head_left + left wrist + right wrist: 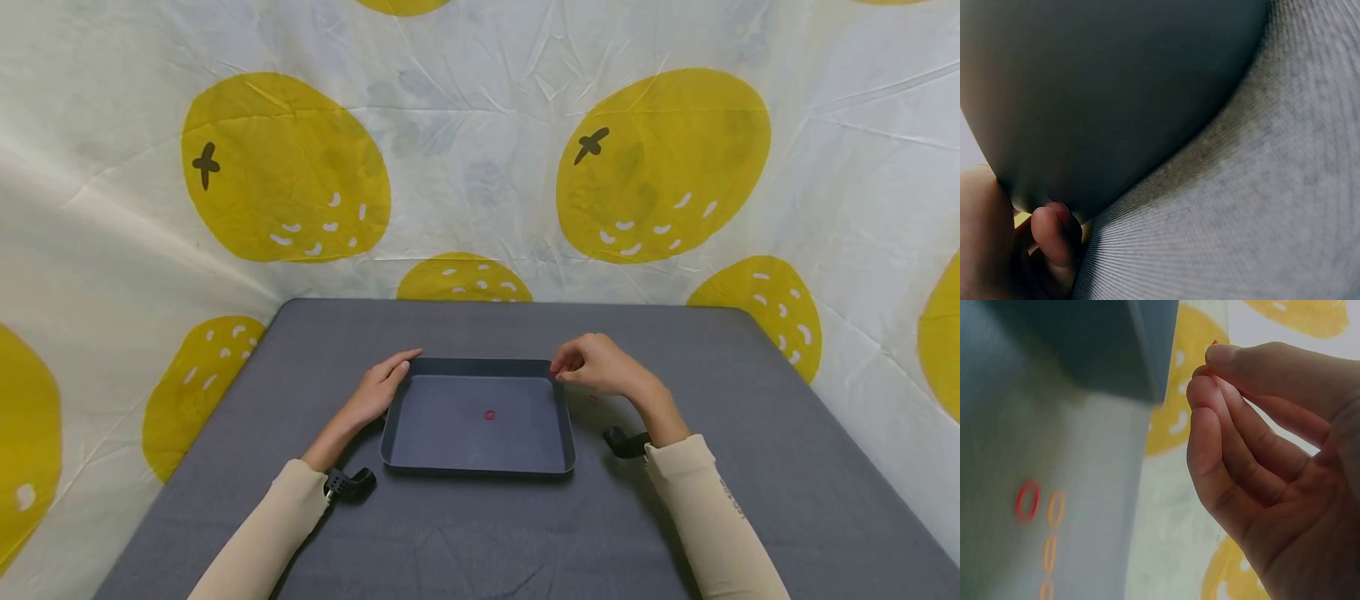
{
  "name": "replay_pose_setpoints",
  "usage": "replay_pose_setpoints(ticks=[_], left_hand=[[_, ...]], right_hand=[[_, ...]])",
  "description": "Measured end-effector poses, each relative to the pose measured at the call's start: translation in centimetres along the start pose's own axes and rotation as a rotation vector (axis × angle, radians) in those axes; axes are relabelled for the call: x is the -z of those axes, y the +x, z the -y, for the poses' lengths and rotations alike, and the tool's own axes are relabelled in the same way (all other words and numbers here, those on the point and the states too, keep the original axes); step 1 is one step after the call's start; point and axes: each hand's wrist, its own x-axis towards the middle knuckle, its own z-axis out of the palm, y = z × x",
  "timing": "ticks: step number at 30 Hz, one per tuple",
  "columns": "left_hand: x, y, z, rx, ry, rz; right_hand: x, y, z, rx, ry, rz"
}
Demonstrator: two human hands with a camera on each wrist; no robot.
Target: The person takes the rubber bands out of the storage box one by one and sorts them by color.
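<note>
A dark grey rectangular tray point(480, 465) lies on the table with one small red ring point(490, 414) inside it. My left hand point(375, 392) holds the tray's far left corner; curled fingers point(1052, 236) show against its wall in the left wrist view. Above the tray's far right corner is my right hand point(603, 365). Its thumb and index finger pinch a tiny red piece point(1215, 342), mostly hidden by the fingertips. Another red ring point(1027, 500) rests on the table to the right of the tray, beside a row of orange rings point(1055, 508).
The table point(480, 542) has a grey cloth cover. Behind it hangs a pale curtain point(472, 167) printed with yellow fruit. Black wrist cameras point(351, 485) sit at both cuffs.
</note>
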Motion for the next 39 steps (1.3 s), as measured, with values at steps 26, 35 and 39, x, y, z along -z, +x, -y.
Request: replay_pose_setpoints(ticks=[26,35,39], left_hand=[[0.0,0.0,-0.1,0.025,-0.054,0.028],[-0.1,0.1,-0.1,0.018,-0.008,-0.005],[-0.2,0.1,-0.2,0.027,-0.012,-0.008]], right_hand=[[1.2,-3.5,-8.1,-0.109,-0.089,0.014],[1.0,-3.5,-8.8,-0.129,-0.048,0.053],[0.9,-3.5,-8.9,-0.139,-0.040,0.047]])
